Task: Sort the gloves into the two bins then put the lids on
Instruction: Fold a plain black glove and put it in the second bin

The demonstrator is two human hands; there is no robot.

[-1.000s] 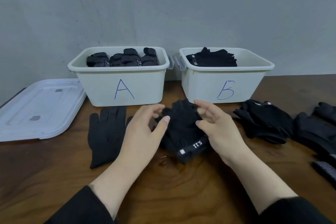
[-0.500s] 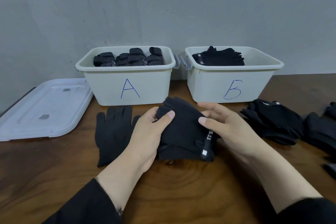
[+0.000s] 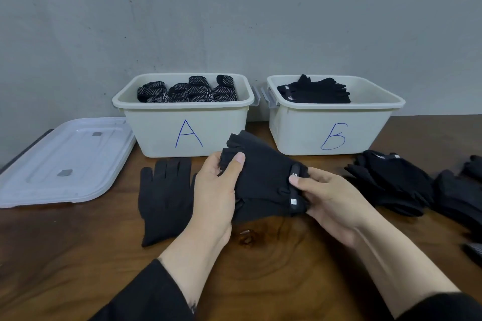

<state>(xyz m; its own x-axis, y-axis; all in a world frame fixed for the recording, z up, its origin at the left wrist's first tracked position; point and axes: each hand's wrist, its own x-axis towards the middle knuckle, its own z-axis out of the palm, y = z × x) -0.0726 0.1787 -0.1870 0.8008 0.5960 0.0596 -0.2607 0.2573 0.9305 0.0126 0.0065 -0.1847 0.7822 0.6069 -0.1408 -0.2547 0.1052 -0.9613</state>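
both hands hold a folded stack of plain black gloves (image 3: 263, 180) just above the wooden bench (image 3: 260, 263), in front of the gap between the two bins; left hand (image 3: 215, 190) grips the finger end of the stack, thumb curled over its top; right hand (image 3: 328, 198) pinches the cuff end, thumb on the white-marked cuff band, fingers underneath; bin a (image 3: 161, 128) stands rear left, open, holding dotted black gloves (image 3: 187, 90); bin b (image 3: 294, 128) stands just beside it to the right, open, holding plain black gloves (image 3: 315, 91); one single black glove (image 3: 163, 200) lies flat on the bench left of the left hand; a pile of black gloves (image 3: 391, 180) lies to the right, with further dark gloves (image 3: 459, 198) at the frame edge; a translucent lid (image 3: 60, 161) rests at far left, touching bin a; whether it is one lid or two stacked cannot be told.
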